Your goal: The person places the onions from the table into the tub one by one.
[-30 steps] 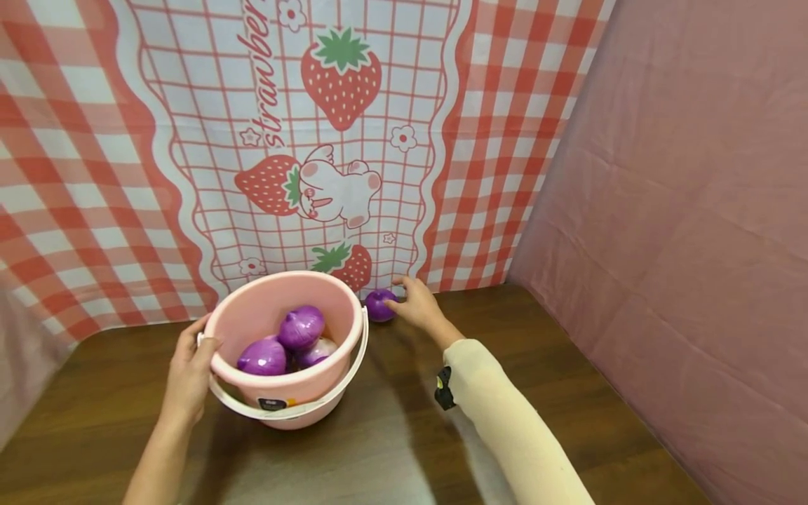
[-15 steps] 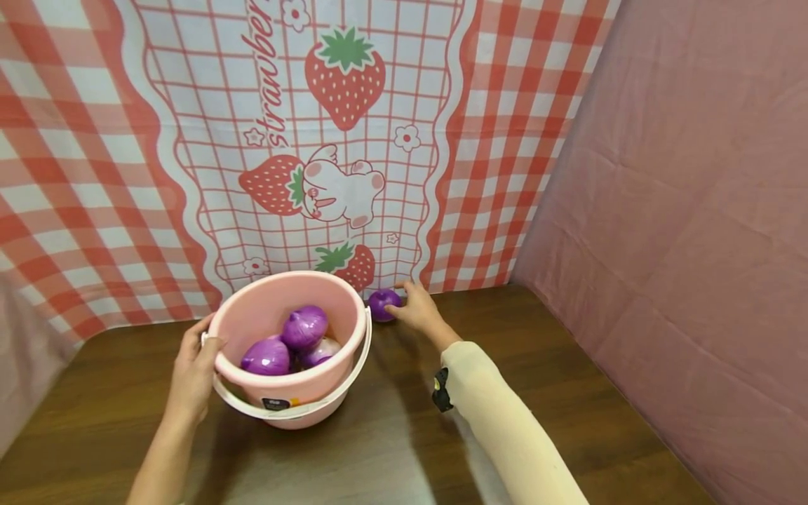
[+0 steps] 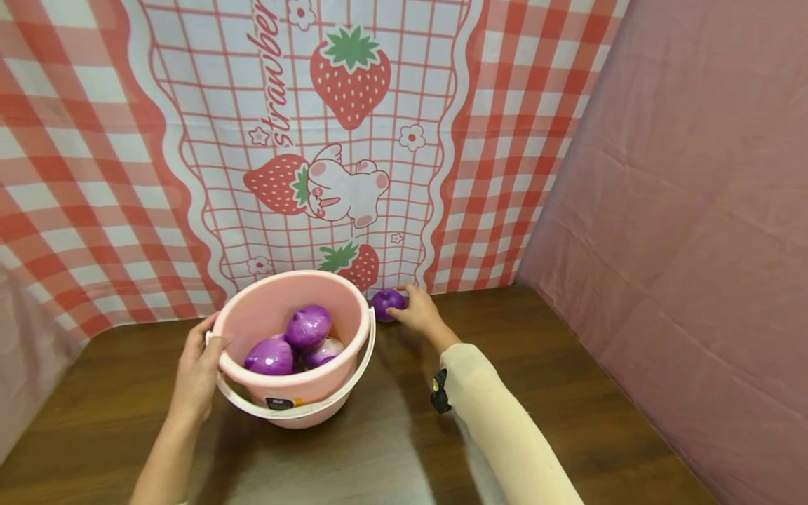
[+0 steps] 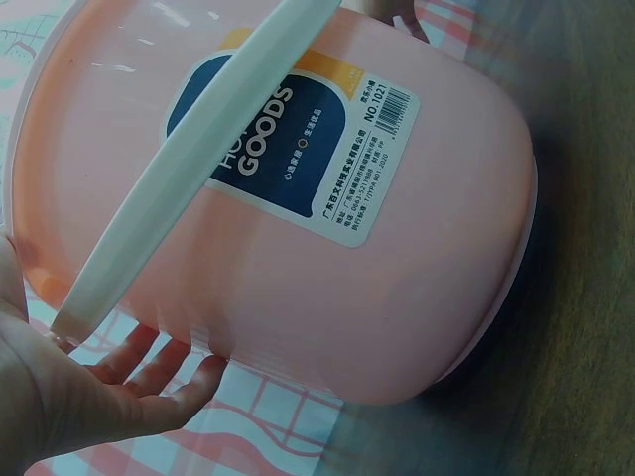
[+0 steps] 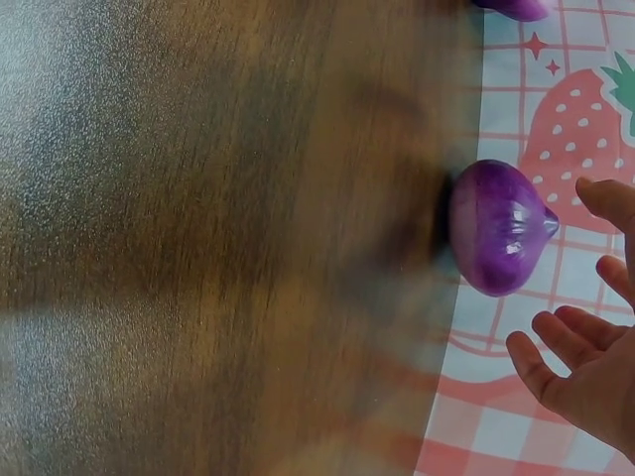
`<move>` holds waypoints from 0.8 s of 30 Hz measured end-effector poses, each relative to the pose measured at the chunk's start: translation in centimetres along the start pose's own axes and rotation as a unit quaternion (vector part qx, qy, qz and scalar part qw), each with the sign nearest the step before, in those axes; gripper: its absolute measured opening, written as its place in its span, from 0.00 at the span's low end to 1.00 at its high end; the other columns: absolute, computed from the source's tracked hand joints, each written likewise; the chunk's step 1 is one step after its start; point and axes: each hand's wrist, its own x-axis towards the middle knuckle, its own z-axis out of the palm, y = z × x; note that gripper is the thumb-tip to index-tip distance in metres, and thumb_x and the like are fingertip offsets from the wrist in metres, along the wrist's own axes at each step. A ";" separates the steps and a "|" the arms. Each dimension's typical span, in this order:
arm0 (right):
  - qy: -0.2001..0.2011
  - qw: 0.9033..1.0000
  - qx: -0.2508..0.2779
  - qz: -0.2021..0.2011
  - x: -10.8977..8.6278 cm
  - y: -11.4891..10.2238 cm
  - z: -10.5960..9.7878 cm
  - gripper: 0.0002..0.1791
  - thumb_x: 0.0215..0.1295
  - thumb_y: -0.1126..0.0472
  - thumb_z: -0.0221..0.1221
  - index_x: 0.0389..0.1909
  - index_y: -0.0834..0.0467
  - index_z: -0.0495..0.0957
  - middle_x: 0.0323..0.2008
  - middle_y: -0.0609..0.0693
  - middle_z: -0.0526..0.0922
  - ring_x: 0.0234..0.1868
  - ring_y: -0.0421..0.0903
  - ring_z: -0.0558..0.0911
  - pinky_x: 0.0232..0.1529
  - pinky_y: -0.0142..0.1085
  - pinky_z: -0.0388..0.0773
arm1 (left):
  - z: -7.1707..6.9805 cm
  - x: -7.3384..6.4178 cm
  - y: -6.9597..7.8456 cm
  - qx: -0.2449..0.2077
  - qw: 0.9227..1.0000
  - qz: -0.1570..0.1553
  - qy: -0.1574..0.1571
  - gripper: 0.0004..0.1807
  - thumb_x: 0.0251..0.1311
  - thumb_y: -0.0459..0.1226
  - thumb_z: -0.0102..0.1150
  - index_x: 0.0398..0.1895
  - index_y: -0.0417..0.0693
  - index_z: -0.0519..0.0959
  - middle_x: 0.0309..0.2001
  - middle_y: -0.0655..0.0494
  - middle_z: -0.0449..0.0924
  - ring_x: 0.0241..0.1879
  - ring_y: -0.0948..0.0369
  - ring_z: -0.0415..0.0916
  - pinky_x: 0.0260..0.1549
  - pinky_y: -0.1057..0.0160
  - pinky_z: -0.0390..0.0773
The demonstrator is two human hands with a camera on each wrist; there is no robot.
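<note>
A pink bucket [image 3: 315, 393] stands on the table with several purple onions [image 3: 309, 327] inside, one of them partly pale. My left hand [image 3: 197, 368] holds its rim at the left, thumb over the edge; in the left wrist view the hand's fingers [image 4: 149, 377] lie under the bucket wall, beside the white handle [image 4: 169, 188]. To the bucket's right, one purple onion [image 3: 386, 304] sits on the table by the cloth. My right hand [image 3: 421, 314] is beside it, thumb overlapping it in the head view. In the right wrist view, spread fingers [image 5: 566, 342] stand apart from that onion [image 5: 496, 228].
A strawberry-print checked cloth [image 3: 353, 168] hangs along the back of the brown table [image 3: 379, 449]. Pink fabric [image 3: 688, 210] covers the right side. Part of another purple thing [image 5: 516, 8] shows at the top edge of the right wrist view.
The whole head view has shifted slightly, so everything sits a little further right in it. Both hands keep nearly the same places by the bucket and the lone onion.
</note>
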 end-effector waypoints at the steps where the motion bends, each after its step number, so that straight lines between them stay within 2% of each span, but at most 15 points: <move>1: 0.000 1.000 0.000 0.000 0.0 0.0 0.0 0.31 0.55 0.54 0.65 0.58 0.63 0.70 0.56 0.64 0.75 0.58 0.59 0.73 0.60 0.49 0.70 | 0.0 0.0 0.0 -0.001 1.000 0.001 -0.001 0.27 0.66 0.36 0.45 0.67 0.42 0.58 0.40 0.74 0.72 0.40 0.78 0.72 0.40 0.82 0.74; 11: 0.009 1.000 0.007 -0.009 0.2 0.1 0.8 0.30 0.53 0.56 0.67 0.57 0.62 0.71 0.54 0.62 0.76 0.57 0.59 0.74 0.61 0.49 0.70 | 0.0 0.0 0.1 0.006 1.000 0.000 -0.002 0.26 0.65 0.36 0.45 0.67 0.45 0.59 0.49 0.67 0.66 0.43 0.77 0.71 0.42 0.82 0.74; 20: 0.004 1.000 0.007 -0.008 0.4 0.3 1.6 0.31 0.52 0.56 0.67 0.57 0.62 0.71 0.55 0.60 0.76 0.57 0.59 0.74 0.61 0.50 0.69 | -0.1 0.0 0.0 0.006 1.000 -0.001 0.001 0.26 0.65 0.36 0.45 0.67 0.44 0.59 0.40 0.74 0.72 0.41 0.77 0.72 0.40 0.81 0.74; 24: 0.000 1.000 0.000 -0.005 0.5 0.3 1.9 0.32 0.52 0.55 0.67 0.58 0.60 0.70 0.57 0.59 0.74 0.58 0.59 0.72 0.60 0.52 0.69 | -0.1 0.0 0.0 0.006 1.000 -0.002 -0.002 0.26 0.65 0.36 0.45 0.67 0.45 0.59 0.43 0.72 0.70 0.42 0.77 0.71 0.41 0.81 0.74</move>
